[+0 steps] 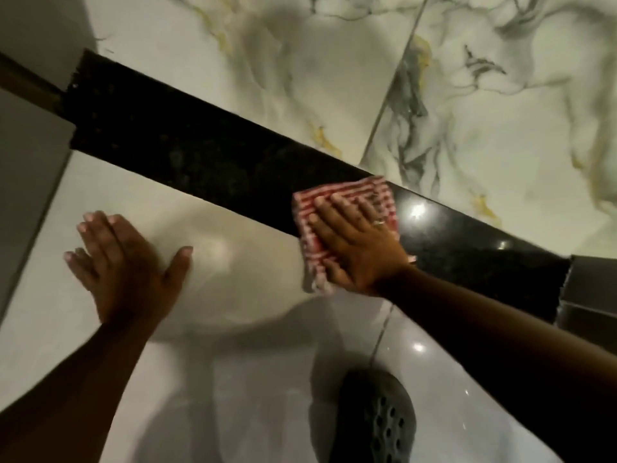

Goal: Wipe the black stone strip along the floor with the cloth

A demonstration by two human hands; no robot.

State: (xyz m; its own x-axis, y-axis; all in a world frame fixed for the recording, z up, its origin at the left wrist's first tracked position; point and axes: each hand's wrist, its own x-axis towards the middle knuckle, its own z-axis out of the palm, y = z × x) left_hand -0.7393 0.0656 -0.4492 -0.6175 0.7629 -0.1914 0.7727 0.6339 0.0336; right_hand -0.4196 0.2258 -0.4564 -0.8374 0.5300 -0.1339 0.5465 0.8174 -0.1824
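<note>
A: Two hands are down. Status?

B: Wiping step. Right hand (359,242) presses flat, fingers spread, on the cloth (337,225), holding it on the strip (187,155) right of centre. Left hand (123,262) lies open on the near tile (233,235), holding nothing.

A: Next?

B: Probably slide left; that stretch looks dull. Motion blur hides any dust, and the strip's right end is cut off by the arm.

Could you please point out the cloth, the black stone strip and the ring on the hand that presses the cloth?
cloth (337,195): head view, its striped top part above the fingers.
black stone strip (187,152): head view, bare dull stretch left of the cloth.
ring (379,223): head view, band on a finger of the right hand (359,242).
</note>
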